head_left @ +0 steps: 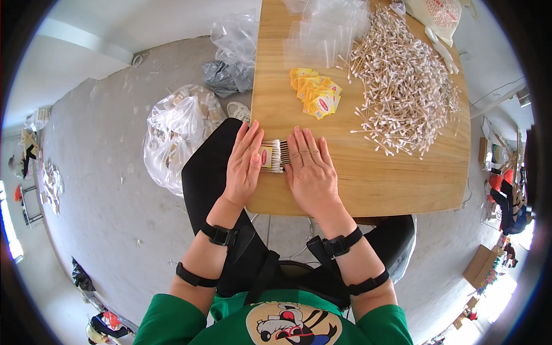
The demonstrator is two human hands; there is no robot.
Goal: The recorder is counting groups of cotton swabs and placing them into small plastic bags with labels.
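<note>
A small bundle of cotton swabs lies near the left edge of the wooden table, with white tips in a row and a yellow card at its left part. My left hand rests against the left end of the bundle, fingers stretched out. From the right, my right hand lies flat with extended fingers, touching the bundle's other end and hiding part of it. Whether a clear bag wraps the swabs is hard to make out.
Several yellow cards lie scattered beyond my hands. A large heap of loose cotton swabs covers the right side. Flat clear bags sit at the back. Left of the table, a filled plastic bag stands on the floor.
</note>
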